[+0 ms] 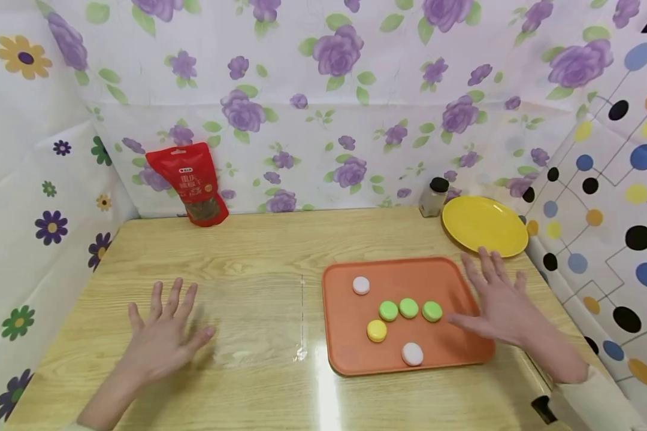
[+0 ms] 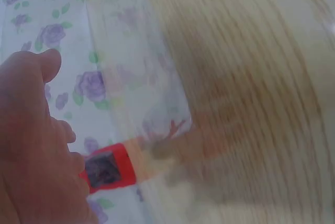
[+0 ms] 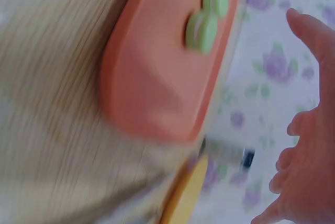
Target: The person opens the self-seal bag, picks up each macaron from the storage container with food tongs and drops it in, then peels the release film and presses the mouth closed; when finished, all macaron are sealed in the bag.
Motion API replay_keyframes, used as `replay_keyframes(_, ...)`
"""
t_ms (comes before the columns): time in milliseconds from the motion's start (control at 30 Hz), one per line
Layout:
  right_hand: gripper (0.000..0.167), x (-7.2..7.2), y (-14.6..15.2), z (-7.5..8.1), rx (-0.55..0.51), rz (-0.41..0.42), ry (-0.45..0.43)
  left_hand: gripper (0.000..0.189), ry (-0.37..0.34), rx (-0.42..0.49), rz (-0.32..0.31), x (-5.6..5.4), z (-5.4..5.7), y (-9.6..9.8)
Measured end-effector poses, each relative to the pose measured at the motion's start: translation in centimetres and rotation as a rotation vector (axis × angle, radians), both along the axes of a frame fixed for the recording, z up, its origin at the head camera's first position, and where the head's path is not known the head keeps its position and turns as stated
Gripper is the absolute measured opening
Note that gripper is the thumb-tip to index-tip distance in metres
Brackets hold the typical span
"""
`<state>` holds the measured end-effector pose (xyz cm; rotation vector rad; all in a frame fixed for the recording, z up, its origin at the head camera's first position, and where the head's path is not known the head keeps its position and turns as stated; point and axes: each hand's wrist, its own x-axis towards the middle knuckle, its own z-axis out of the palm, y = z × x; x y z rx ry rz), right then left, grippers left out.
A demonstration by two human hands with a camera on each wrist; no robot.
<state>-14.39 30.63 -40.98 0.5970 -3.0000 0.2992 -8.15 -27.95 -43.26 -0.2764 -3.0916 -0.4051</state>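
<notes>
Purple-flowered white sheeting (image 1: 302,78) was hung behind a pale wood-grain surface (image 1: 259,245), on whose right half a flat, orange, rectangular tray (image 1: 347,350) was set. On it, three round light-green macarons (image 1: 408,308) were laid in a loose row, with a round yellow macaron (image 1: 377,331) just nearer; two round pale-pink macarons (image 1: 412,354) were placed apart, one toward the far left corner, one by the near rim. Nothing was held. The right hand (image 1: 504,305) was poised over the tray's right end, its fingers spread, its thumb nearest the row. Well left of the tray, the left hand (image 1: 162,341) was held with fingers likewise spread. Past the far right corner, a round yellow plate (image 1: 485,224) was placed beside a small clear jar with a black lid (image 1: 431,202); a glossy red pouch (image 1: 194,182) was stood at the back left.

It was judged that the row could be scattered if the right thumb were swept leftward too low, and that the jar could be toppled if the plate were nudged against it.
</notes>
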Motion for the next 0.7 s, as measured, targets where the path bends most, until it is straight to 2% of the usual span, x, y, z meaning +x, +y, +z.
replay_keyframes(133, 0.113, -1.1, -4.5, -0.5, 0.015, 0.119, 0.012, 0.087, 0.019, 0.028, -0.044, -0.3, -0.4, 1.2)
replay_keyframes(233, 0.106, -1.7, -8.9, -0.6, 0.030, 0.229, -0.016, 0.084, 0.029, 0.052, -0.080, -0.9, -0.9, 2.6)
replay_keyframes(467, 0.082, -2.8, -19.7, -0.5, 0.152, 0.462, -0.105, 0.060, 0.064, 0.113, -0.149, -2.7, -2.5, 5.7)
replay_keyframes(600, 0.082, -3.0, -24.4, -1.7, 0.263, 0.488, -0.131, 0.060, 0.055, 0.191, -0.150, -3.6, -4.0, 6.6)
replay_keyframes(700, 0.086, -2.9, -26.5, -2.9, 0.341, 0.477, -0.143, 0.063, 0.022, 0.225, -0.129, -3.9, -4.9, 6.9)
